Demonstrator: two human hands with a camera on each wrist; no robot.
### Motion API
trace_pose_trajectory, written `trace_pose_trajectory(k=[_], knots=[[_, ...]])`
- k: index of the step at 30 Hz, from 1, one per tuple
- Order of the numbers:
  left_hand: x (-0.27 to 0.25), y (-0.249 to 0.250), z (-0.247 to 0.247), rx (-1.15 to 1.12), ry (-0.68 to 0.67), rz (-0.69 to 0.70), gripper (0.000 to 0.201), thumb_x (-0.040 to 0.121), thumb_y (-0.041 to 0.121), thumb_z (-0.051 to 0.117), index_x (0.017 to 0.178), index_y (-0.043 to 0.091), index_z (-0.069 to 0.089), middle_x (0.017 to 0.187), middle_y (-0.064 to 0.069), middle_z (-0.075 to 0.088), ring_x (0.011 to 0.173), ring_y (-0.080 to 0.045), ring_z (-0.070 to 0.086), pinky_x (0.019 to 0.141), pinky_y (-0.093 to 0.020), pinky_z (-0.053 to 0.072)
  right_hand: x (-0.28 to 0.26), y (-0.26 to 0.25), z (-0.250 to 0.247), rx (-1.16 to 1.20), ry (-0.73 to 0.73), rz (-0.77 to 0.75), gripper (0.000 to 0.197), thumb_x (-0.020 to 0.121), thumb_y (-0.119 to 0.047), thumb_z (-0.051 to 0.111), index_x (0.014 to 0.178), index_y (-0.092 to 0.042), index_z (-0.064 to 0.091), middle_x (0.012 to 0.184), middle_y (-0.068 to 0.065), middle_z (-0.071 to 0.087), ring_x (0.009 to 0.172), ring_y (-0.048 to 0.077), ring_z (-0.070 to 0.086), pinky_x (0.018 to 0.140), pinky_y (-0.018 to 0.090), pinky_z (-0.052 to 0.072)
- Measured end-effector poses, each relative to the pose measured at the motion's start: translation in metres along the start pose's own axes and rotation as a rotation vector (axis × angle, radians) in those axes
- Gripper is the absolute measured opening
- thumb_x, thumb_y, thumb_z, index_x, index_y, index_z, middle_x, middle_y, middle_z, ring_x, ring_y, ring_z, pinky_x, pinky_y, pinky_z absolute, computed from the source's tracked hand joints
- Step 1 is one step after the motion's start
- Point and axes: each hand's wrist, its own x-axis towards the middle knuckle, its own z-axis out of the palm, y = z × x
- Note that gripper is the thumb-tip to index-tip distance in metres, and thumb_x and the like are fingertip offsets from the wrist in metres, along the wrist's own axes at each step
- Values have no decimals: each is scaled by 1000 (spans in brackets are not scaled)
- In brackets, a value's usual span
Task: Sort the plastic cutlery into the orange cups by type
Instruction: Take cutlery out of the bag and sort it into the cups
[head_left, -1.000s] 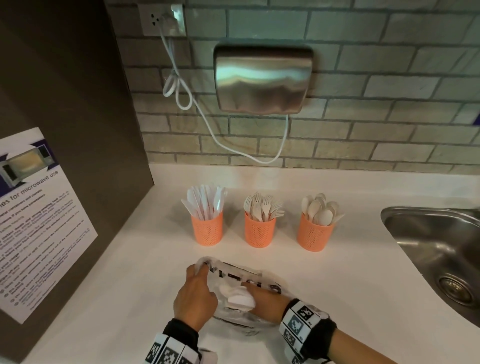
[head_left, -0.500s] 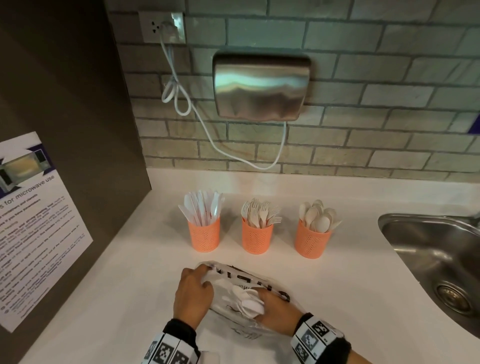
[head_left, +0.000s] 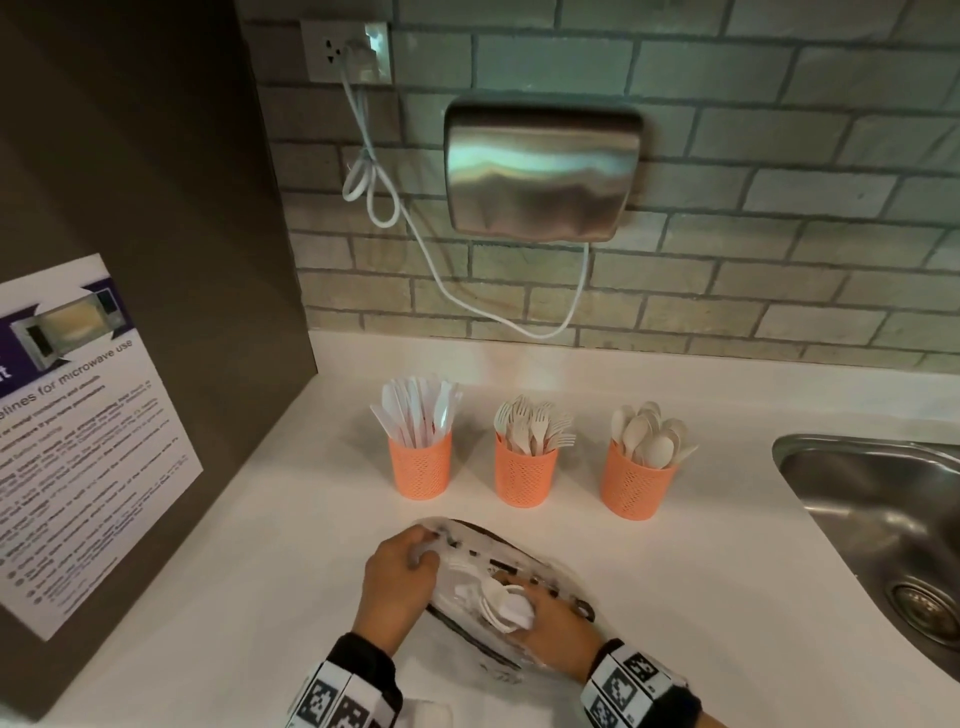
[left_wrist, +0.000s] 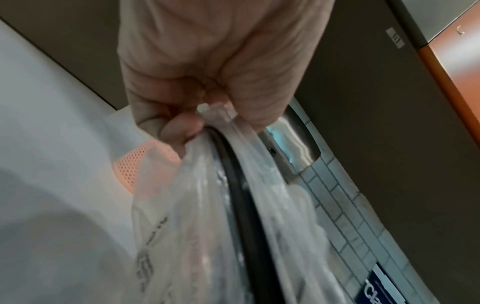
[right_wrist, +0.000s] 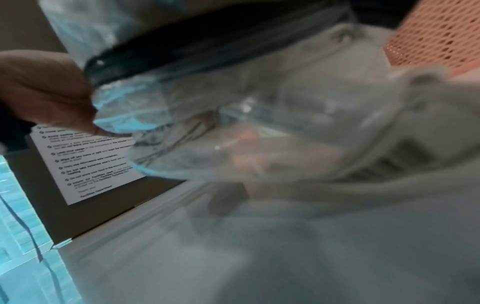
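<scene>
Since the earlier frame the right hand (head_left: 558, 621) has slid a little further right along the clear plastic bag (head_left: 498, 558), and the bundle of white spoons (head_left: 506, 605) has gone with it; the left hand (head_left: 397, 577) has kept its place at the bag's left end. Left grip: fingers and thumb are clamped together on the bag's gathered rim, which the left wrist view shows as crinkled film with a dark band along the edge. Right grip: the fingers curl round the bunched spoon bowls at the bag's mouth, though the right wrist view is too blurred to add detail. Bag and spoons lie on the white tabletop (head_left: 675, 597), near its front edge. Behind them, well apart, three orange mesh cups stand in a row: the left cup (head_left: 420, 467) holds upright white knives, the middle cup (head_left: 524, 475) pale forks with tines up, the right cup (head_left: 638, 486) cream spoons with bowls up. A steel sink (head_left: 883, 519) sits to the right.
</scene>
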Motion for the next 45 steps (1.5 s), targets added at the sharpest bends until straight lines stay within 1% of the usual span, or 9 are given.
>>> trace_pose_trajectory(k=[2, 5, 8, 12, 18, 20, 31, 36, 45], knots=[[8, -2, -4, 48, 68, -7, 34, 86, -2, 46, 91, 27, 64, 99, -1, 65, 94, -22, 58, 72, -21, 39, -2, -7, 0, 41, 39, -135, 31, 82, -10, 66, 94, -37, 57, 86, -29, 63, 83, -10, 57, 78, 10, 43], [12, -10, -1, 248, 37, -44, 37, 88, 4, 44, 121, 16, 57, 115, -13, 61, 105, -30, 57, 85, -29, 42, -1, -15, 0, 144, 273, -253, 23, 70, -16, 70, 70, -36, 60, 65, -17, 61, 64, 0, 54, 62, 19, 43], [2, -15, 5, 351, -55, -76, 40, 91, 11, 42, 129, 21, 50, 116, -12, 51, 105, -30, 57, 89, -29, 42, 1, -28, -3, 412, 462, -368, 12, 66, -21, 71, 66, -21, 59, 60, 0, 54, 57, 15, 48, 57, 29, 40], [-1, -12, 8, 350, -18, -62, 38, 90, 14, 44, 127, 21, 49, 113, -10, 48, 101, -32, 58, 86, -29, 43, 1, -32, 1, 567, 562, -345, 20, 64, -21, 73, 74, -7, 63, 60, 4, 59, 57, 16, 54, 57, 28, 48], [-4, -14, 15, 424, -71, -100, 40, 91, 19, 43, 131, 22, 44, 119, -9, 46, 105, -30, 58, 86, -29, 43, 0, 0, 20, 435, 490, -96, 24, 66, -1, 78, 74, -20, 66, 67, -10, 72, 65, 0, 64, 67, 17, 50], [-6, -16, 16, 429, -81, -113, 41, 91, 20, 43, 131, 22, 44, 118, -8, 46, 104, -29, 59, 86, -29, 43, 0, 6, 20, 397, 478, -42, 20, 65, -7, 80, 76, -18, 67, 70, -5, 72, 67, 3, 65, 68, 20, 51], [-8, -26, 16, 453, -114, -119, 41, 91, 21, 43, 132, 25, 43, 118, -5, 47, 103, -25, 59, 86, -28, 43, 4, 1, 10, 514, 411, -58, 22, 76, 0, 72, 65, -11, 56, 49, -4, 59, 46, 11, 56, 54, 23, 48], [-14, -27, 11, 439, -120, -81, 40, 91, 23, 46, 130, 27, 45, 109, -1, 45, 81, -24, 60, 84, -29, 48, -7, -29, -19, 583, 434, -122, 21, 81, -6, 67, 65, -12, 55, 46, -3, 55, 43, 12, 52, 52, 23, 48], [-24, -15, -7, 435, -98, 85, 32, 89, 26, 58, 121, 29, 56, 144, -7, 35, 135, -19, 35, 106, -29, 32, -46, -66, -75, 893, 408, -77, 18, 86, -2, 58, 75, -11, 47, 43, 0, 40, 36, 14, 43, 43, 25, 46]])
